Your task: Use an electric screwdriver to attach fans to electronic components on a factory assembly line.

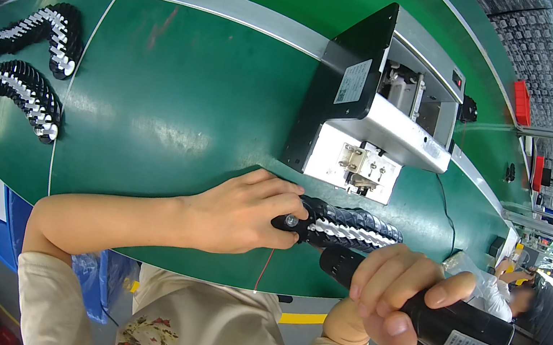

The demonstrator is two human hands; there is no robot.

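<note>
The left hand [240, 214] presses a row of black-and-white parts [347, 228] flat against the green tabletop [178, 105], fingers [280, 191] curled over its near end, apparently to keep it from shifting. The right hand [392, 290] grips a black electric screwdriver [442, 321], fingers wrapped fully around the barrel, tip toward the row. The row lies just before the grey fixture machine [389, 111]. Two similar rows [24, 61] rest well apart at far left.

Two curved rows of black-and-white parts [24, 61] (perhaps clips) on green bench [179, 98], beside boxy metal fixture [382, 110].
</note>
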